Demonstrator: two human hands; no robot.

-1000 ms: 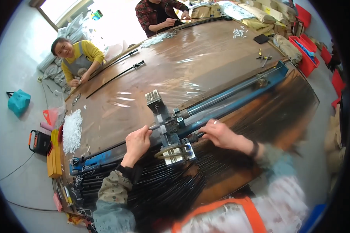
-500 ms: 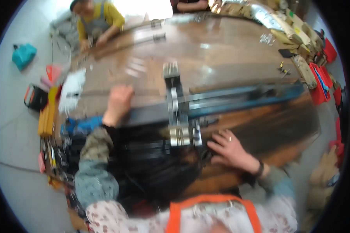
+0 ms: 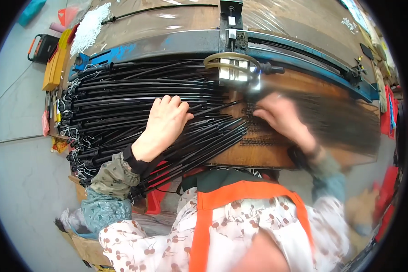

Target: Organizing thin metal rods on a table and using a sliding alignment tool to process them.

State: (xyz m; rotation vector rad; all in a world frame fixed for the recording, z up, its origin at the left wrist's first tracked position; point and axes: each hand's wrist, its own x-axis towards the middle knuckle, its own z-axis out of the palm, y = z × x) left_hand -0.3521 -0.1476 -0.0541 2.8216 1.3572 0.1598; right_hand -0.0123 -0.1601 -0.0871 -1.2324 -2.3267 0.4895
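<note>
Many thin black rods lie side by side on the left half of the table, their left ends tied with white wire. My left hand rests over them with fingers curled, closed on one black rod whose tip angles out to the right. Across a narrow gap, my right hand is smeared by motion, its fingers bent; whether it holds anything cannot be made out. Beneath and beside it lie dark coil springs in rows, also blurred farther right. Beyond both hands stands a metal clamp block with a beige hose looped over it.
A long blue-grey rail fixture crosses the table behind the rods. At the far left is a heap of small white pieces. A yellow box and a black case stand left of the table; red bins stand right.
The view has tilted down toward the near table. My left hand has come from the rail onto the rods and closed on one. My right hand's fingers, spread before, are now bent over the springs.
</note>
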